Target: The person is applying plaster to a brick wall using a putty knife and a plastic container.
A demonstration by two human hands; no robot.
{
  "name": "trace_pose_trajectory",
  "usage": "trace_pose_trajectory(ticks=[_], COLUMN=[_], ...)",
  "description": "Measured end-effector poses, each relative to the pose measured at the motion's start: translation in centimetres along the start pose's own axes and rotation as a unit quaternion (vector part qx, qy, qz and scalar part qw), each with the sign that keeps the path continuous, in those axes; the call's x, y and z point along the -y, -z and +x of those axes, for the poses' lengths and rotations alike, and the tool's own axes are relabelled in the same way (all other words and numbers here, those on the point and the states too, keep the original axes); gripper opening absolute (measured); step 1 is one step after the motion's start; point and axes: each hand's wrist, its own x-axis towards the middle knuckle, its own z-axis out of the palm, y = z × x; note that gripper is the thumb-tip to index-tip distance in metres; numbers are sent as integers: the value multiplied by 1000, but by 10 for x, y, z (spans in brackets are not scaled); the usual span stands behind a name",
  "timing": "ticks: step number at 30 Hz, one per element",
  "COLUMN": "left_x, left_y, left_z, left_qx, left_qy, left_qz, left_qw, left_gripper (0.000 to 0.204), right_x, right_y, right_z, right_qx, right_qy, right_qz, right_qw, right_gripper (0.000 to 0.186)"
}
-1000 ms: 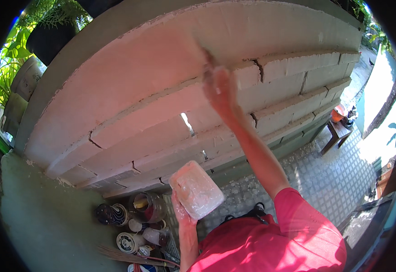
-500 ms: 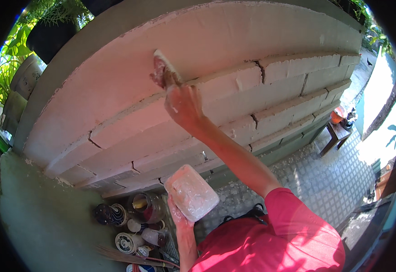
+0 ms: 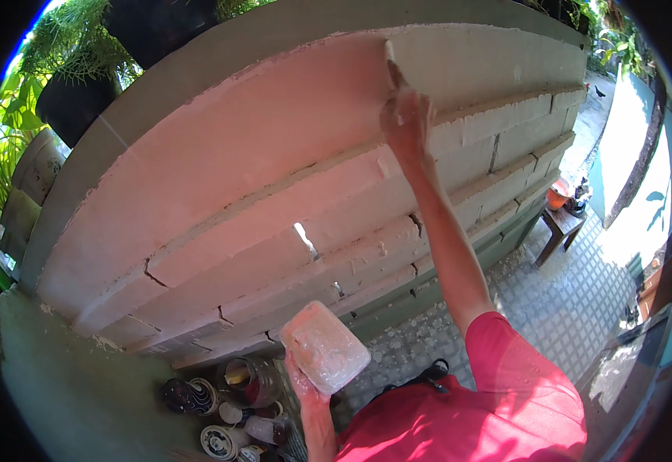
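Note:
My right hand [image 3: 409, 119] is closed around a paintbrush [image 3: 394, 71], its pale tip against the upper band of the wall [image 3: 274, 115]. Blur and the angle hide much of the brush. Pinkish coating covers the wall left of the tip, while the surface to the right looks greyer. Low in front of me, my left hand [image 3: 305, 385] grips a rectangular plastic tub [image 3: 326, 346] from its left side. Wet, pinkish-white paint smears the tub; how much it contains I cannot tell.
Stepped ledges [image 3: 274, 181] with dark cracks run below the band. Jars and cans [image 3: 224, 440] stand in the lower left corner. Potted plants [image 3: 78, 100] line the top left. A small wooden table [image 3: 561, 227] with an orange bowl [image 3: 558, 194] stands right, on patterned floor tiles [image 3: 532, 296].
My right hand has moved the brush right and upward along the wall's upper band. The left hand and tub stay nearly in place. The view has shifted slightly.

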Motion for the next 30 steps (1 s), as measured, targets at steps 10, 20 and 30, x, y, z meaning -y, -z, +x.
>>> trace_pose_trajectory(ticks=[10,20,30], left_x=[3,2,1], left_y=[-7,-1,-4], left_z=[10,11,18], left_qx=[5,5,16], left_qy=[10,3,12], left_qz=[7,17,27], left_qw=[1000,1000,999], left_gripper=[46,47,53], right_x=[79,-51,76], right_y=[-22,15,-24], right_z=[-39,24,-46], right_qx=[52,-106,146], right_qy=[131,-4,100], right_qz=[141,18,70], right_qw=[980,994,982], right_gripper=[55,58,62])
